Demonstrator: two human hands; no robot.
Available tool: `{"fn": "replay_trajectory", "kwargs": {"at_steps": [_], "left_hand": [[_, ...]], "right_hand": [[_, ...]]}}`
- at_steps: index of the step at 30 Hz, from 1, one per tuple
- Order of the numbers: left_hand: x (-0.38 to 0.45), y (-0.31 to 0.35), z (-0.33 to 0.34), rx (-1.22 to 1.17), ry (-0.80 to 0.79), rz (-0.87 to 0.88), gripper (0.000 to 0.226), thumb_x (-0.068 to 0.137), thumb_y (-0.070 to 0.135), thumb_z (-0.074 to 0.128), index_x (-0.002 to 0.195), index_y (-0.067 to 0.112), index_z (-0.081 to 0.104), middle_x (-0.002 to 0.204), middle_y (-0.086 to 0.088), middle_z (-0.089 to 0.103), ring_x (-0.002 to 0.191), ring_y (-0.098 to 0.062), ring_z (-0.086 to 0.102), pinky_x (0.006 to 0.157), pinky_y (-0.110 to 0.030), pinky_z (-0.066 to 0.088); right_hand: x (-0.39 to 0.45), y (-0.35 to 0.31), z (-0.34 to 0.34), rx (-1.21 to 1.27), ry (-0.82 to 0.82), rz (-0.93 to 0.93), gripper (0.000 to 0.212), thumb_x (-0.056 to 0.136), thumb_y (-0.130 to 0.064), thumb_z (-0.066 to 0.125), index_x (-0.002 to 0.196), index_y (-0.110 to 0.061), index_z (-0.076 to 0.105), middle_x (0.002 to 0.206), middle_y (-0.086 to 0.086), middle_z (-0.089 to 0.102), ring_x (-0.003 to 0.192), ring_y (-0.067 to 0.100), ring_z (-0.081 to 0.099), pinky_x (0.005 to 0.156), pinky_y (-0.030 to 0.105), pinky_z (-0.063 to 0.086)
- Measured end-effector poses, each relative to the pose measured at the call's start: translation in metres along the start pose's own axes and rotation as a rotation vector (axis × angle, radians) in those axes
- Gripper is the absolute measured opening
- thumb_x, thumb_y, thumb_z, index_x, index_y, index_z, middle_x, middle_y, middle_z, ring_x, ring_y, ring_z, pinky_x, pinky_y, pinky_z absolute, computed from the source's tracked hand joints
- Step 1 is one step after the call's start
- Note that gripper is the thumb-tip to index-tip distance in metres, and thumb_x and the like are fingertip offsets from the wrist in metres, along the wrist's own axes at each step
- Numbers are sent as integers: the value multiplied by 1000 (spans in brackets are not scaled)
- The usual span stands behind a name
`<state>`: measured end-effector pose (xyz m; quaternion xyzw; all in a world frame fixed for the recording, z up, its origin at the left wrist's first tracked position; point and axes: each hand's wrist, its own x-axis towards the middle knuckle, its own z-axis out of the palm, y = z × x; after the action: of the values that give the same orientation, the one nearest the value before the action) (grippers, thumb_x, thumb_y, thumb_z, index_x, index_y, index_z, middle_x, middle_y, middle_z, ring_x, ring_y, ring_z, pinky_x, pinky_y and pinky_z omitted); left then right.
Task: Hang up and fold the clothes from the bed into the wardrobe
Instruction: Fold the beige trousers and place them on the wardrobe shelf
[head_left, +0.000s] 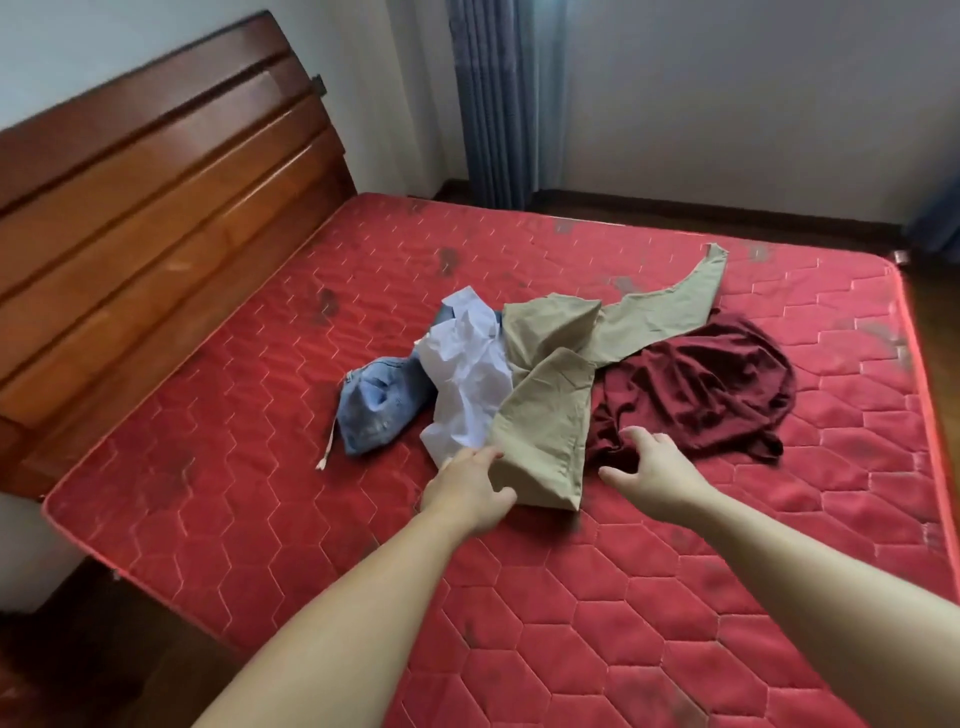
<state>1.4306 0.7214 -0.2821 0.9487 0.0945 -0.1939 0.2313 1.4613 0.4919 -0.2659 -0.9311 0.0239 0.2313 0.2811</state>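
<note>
We see the clothes in a messy heap in the middle of the frame, on the red bed (571, 597). Our left hand (467, 486) pinches the near edge of the tan pants (545, 415), likely to lift them first. Our right hand (652, 475) hovers with fingers spread, holding nothing, over the dark red shirt (701, 389).

A red quilted mattress (571, 597) is covered in cloth with a slight sheen, stitched in a hexagon pattern and marked with dull grey worn patches. The reddish-brown wooden headboard (156, 208) is finished in a glossy varnish. The khaki woven trousers (550, 374) are seen as matt, smooth cloth with soft creases. The pale white shirt (467, 374) is made of thin, heavily crumpled fabric. The light blue denim garment (374, 405) looks coarser and faded. The dark maroon garment (696, 389) is shown as soft, matt, draping cloth. The blue-grey pleated curtain (493, 104) is of matt fabric.
</note>
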Motion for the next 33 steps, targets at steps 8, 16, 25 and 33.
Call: {"fn": "replay_trajectory", "kwargs": {"at_steps": [8,16,25,33], "left_hand": [[129,-59,45,-32,-173,-48,67,83,34,56,146,23,35,142,-5,47,127,-28,47,101,-43,44],[234,-124,109,-104,-289,-164,64,87,30,53,147,18,35,141,-6,48,126,-27,49,99,-38,44],[276,-154,174,-295,-371,-257,65,85,16,60,146,19,36,142,0,53,126,-21,52,104,-34,42],[267,-130,185,-760,-118,-571,68,75,38,54,141,25,42,139,-1,49,121,-23,51,105,-42,42]], "right_hand": [[103,-6,91,73,-83,179,66,86,-41,63,141,-13,41,132,14,47,115,27,54,95,33,42],[202,10,186,179,-119,412,58,85,-32,64,135,-10,44,124,11,60,113,31,57,81,31,41],[236,54,242,420,-132,645,68,75,-29,78,133,-12,46,120,4,58,108,28,59,94,39,48],[222,22,213,908,-94,454,21,91,3,44,91,-6,63,83,11,66,54,16,62,34,12,35]]}}
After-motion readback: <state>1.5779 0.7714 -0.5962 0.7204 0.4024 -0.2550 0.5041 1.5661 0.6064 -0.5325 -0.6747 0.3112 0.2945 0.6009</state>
